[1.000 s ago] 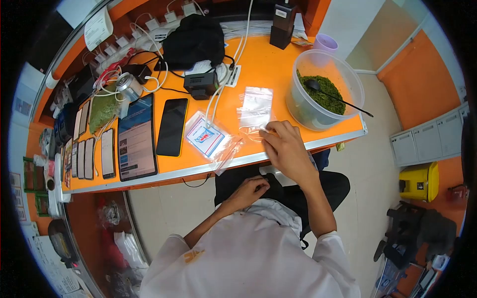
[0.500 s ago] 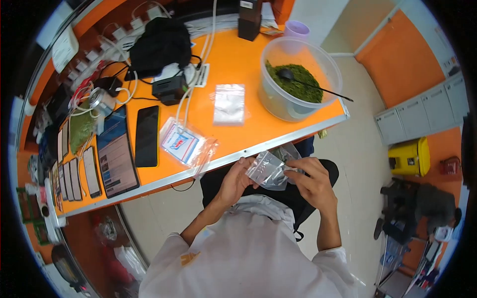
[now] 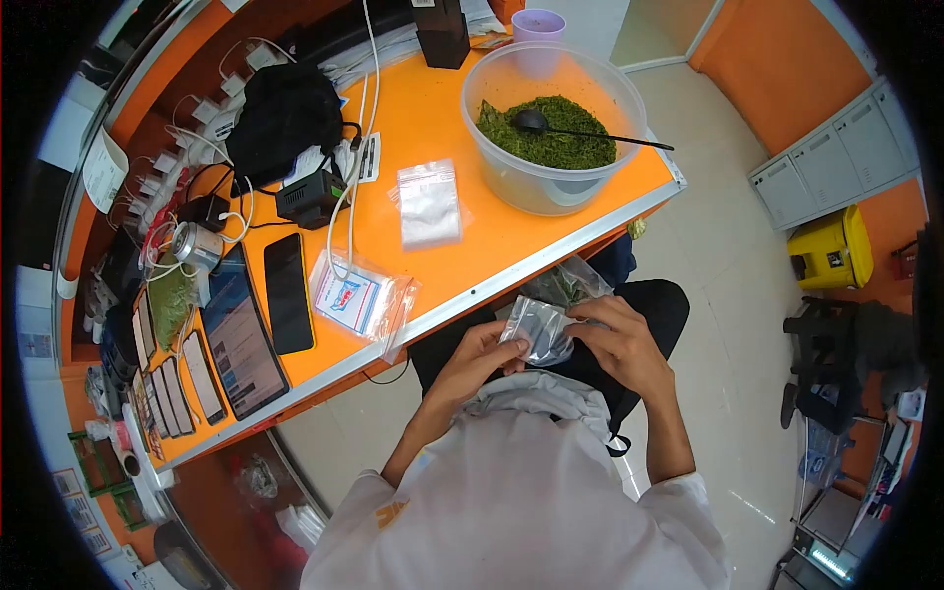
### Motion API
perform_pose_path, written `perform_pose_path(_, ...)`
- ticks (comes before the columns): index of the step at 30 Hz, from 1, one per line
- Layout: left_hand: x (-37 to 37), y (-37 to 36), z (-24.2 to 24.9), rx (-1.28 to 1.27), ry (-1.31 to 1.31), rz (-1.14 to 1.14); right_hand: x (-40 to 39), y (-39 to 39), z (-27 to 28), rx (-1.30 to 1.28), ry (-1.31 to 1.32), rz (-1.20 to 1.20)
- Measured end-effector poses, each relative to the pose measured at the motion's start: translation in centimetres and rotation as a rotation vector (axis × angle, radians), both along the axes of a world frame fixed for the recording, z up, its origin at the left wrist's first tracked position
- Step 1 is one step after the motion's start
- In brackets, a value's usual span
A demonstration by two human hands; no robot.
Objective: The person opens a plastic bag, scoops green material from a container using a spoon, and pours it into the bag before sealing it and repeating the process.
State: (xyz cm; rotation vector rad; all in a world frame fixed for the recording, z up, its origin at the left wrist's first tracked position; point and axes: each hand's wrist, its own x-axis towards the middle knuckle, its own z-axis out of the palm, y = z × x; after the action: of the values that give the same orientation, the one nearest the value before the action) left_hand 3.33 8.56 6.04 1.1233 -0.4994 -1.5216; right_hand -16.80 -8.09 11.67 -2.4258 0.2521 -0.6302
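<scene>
My left hand pinches the left edge of a small clear zip bag, thumb on top, over my lap. My right hand has its fingers closed at the bag's right edge. Just behind it, below the table edge, lies a larger clear plastic bag with something green inside. On the table ahead stands a clear plastic tub of chopped green leaves, with a black ladle resting in it. A stack of small zip bags lies left of the tub.
An orange table with a metal edge spans the front. On its left are an opened bag pack, a black phone, a tablet, several phones, a can and cables. A yellow bin stands right.
My view has shifted, so the table items appear further left and the tub higher. The small bag stays between both hands, now turned more upright, with my left thumb across its face.
</scene>
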Motion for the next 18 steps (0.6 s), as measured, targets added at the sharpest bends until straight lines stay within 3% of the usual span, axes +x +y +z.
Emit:
perform_pose_path(6, 0.2, 0.0, -0.1, -0.011, -0.048, 0.026, -0.1, -0.4, -0.4, 0.017, 0.022, 0.012)
perform_pose_path(9, 0.4, -0.4, -1.2, -0.039, -0.229, 0.109, -0.5, -0.4, -0.7, 0.036, 0.018, 0.041)
perform_pose_path(18, 0.5, 0.0, -2.1, 0.036, -0.100, 0.049, -1.1, -0.7, -0.3, 0.066, 0.097, -0.015)
